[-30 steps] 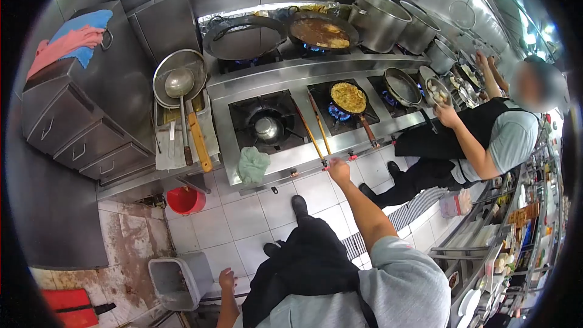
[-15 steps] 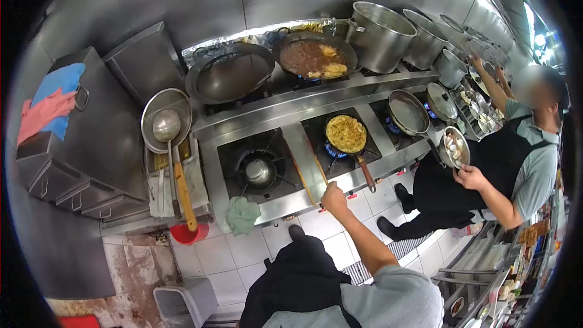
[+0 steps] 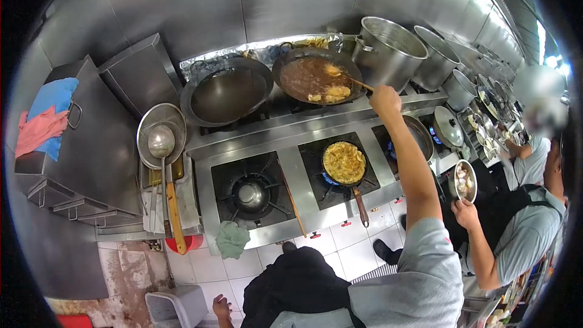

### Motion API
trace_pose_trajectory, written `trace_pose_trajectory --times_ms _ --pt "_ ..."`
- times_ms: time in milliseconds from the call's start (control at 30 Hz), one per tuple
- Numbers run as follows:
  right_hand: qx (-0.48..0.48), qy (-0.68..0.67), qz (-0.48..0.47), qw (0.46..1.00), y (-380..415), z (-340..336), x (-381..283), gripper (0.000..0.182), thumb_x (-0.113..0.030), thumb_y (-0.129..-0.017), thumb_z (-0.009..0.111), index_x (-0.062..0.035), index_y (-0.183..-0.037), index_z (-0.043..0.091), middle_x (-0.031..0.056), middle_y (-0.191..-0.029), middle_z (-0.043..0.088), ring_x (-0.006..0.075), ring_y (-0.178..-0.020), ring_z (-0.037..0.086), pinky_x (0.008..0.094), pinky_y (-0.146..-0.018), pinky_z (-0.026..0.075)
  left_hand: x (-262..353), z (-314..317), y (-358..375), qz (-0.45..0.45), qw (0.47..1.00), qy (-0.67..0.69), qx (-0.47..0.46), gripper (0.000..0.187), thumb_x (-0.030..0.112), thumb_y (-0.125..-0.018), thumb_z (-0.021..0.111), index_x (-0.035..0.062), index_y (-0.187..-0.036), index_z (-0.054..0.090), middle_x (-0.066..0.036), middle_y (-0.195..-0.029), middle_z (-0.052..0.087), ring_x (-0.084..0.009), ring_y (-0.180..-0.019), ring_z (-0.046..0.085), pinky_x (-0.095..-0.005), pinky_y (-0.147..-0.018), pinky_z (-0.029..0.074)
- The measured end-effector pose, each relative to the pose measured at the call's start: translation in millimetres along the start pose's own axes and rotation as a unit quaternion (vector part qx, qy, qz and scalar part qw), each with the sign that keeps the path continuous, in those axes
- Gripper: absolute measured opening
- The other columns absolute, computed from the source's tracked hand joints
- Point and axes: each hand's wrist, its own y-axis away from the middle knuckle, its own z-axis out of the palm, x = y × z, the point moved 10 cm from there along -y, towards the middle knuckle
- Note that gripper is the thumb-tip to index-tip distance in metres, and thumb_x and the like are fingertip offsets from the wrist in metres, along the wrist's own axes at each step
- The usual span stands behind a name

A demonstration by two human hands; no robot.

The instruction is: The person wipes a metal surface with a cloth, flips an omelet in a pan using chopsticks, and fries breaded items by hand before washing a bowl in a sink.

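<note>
My right hand (image 3: 387,101) is closed round a long wooden chopstick (image 3: 359,82). Its tip reaches a golden fried piece (image 3: 333,70) in the brown oil of the rear wok (image 3: 290,88). Another golden piece (image 3: 337,92) floats close by. Below my arm, an omelette-like round (image 3: 344,163) fills a frying pan (image 3: 359,206) over a blue flame. A second long wooden stick (image 3: 292,199) lies on the stove's front. Low in the view hangs my left hand (image 3: 222,307), fingers loosely apart and holding nothing.
Left of the oil wok sits another wok (image 3: 226,100); tall pots (image 3: 392,45) stand to its right. A strainer with a ladle (image 3: 161,140) rests on the left. At right a co-worker (image 3: 516,231) holds a bowl (image 3: 463,181). A green cloth (image 3: 232,240) hangs off the stove edge.
My right hand has lifted the chopstick from the stove's front and moved up and right to the rear wok. My left hand has come into view. The co-worker has shifted lower in the view.
</note>
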Motion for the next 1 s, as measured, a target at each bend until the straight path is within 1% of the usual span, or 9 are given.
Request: trace_pose_trajectory --times_ms 67,100,133,200,267,333,467,700,1000 --pt "-0.047 -0.016 0.003 0.999 -27 23 -7 0.025 -0.014 -0.08 0.048 -0.0025 -0.094 0.065 0.019 -0.098 0.063 0.0325 -0.094 0.061 0.0385 -0.079 0.049 3 -7 6 0.02 0.999 0.008 0.027 0.033 0.011 -0.079 0.051 0.0069 -0.112 0.05 -0.008 -0.086 0.059 -0.0186 -0.061 0.059 -0.0284 -0.039 0.039" --pt "-0.048 -0.02 0.001 0.999 -38 31 -11 0.025 -0.014 -0.08 0.048 -0.0025 -0.094 0.065 0.019 -0.098 0.063 0.0325 -0.094 0.061 0.0385 -0.079 0.049 -2 -8 13 0.004 0.999 -0.023 0.022 0.032 0.011 -0.08 0.05 0.0085 -0.112 0.049 -0.008 -0.09 0.059 -0.0205 -0.062 0.058 -0.0328 -0.044 0.041" --pt "-0.059 -0.031 0.016 0.998 -46 40 -11 0.025 -0.015 -0.08 0.049 -0.0027 -0.093 0.065 0.0194 -0.099 0.063 0.0325 -0.094 0.061 0.0383 -0.079 0.049 -23 -13 -17 0.179 0.97 -0.162 -0.028 0.026 0.013 -0.08 0.051 0.0086 -0.106 0.054 -0.008 -0.088 0.06 -0.02 -0.064 0.058 -0.0338 -0.048 0.042" --pt "-0.07 -0.046 0.028 0.996 -54 50 -14 0.025 -0.016 -0.08 0.049 -0.0029 -0.093 0.066 0.0197 -0.099 0.063 0.0326 -0.094 0.061 0.0381 -0.08 0.049 -30 -14 2 0.551 0.71 -0.433 0.073 0.019 0.019 -0.08 0.053 0.0087 -0.094 0.062 -0.009 -0.082 0.062 -0.0189 -0.068 0.059 -0.0357 -0.056 0.045" --pt "-0.05 -0.104 0.058 0.992 -57 53 -13 0.025 -0.016 -0.079 0.049 -0.0026 -0.092 0.066 0.0202 -0.099 0.062 0.0329 -0.095 0.06 0.0384 -0.08 0.048 -67 -21 -20 0.293 0.909 -0.298 -0.003 0.019 0.019 -0.08 0.053 0.0087 -0.093 0.062 -0.009 -0.082 0.062 -0.0188 -0.068 0.059 -0.0355 -0.057 0.045" --pt "-0.048 -0.111 0.061 0.991 -59 54 -18 0.025 -0.016 -0.079 0.05 -0.0022 -0.092 0.066 0.0203 -0.099 0.063 0.0331 -0.095 0.06 0.0385 -0.081 0.048 -83 -17 -14 0.149 0.963 -0.226 -0.01 0.019 0.019 -0.08 0.053 0.0086 -0.092 0.063 -0.009 -0.081 0.063 -0.0188 -0.069 0.059 -0.0353 -0.057 0.045" --pt "-0.023 -0.116 0.055 0.991 -63 52 -32 0.025 -0.015 -0.08 0.05 -0.001 -0.092 0.066 0.0212 -0.099 0.062 0.0331 -0.095 0.06 0.0387 -0.08 0.049 -88 -7 -2 0.079 0.978 -0.191 -0.02 0.019 0.019 -0.079 0.053 0.0086 -0.091 0.063 -0.009 -0.081 0.063 -0.0186 -0.069 0.059 -0.035 -0.058 0.045" --pt "-0.039 -0.098 0.045 0.993 -37 30 -62 0.025 -0.017 -0.08 0.05 -0.0016 -0.095 0.065 0.0205 -0.099 0.062 0.0322 -0.094 0.061 0.038 -0.079 0.05 -82 -2 0 0.057 0.984 -0.162 -0.039 0.019 0.02 -0.079 0.053 0.0084 -0.09 0.064 -0.009 -0.079 0.063 -0.0183 -0.071 0.06 -0.0344 -0.06 0.045" --pt "-0.002 0.007 0.013 1.0 33 -71 -34 0.024 -0.017 -0.076 0.056 -0.0033 -0.094 0.065 0.0186 -0.096 0.064 0.0315 -0.093 0.061 0.0381 -0.08 0.049 -56 -26 -30 0.015 0.996 -0.07 -0.057 0.019 0.02 -0.078 0.053 0.0082 -0.087 0.065 -0.009 -0.078 0.063 -0.0179 -0.072 0.06 -0.0336 -0.063 0.046"
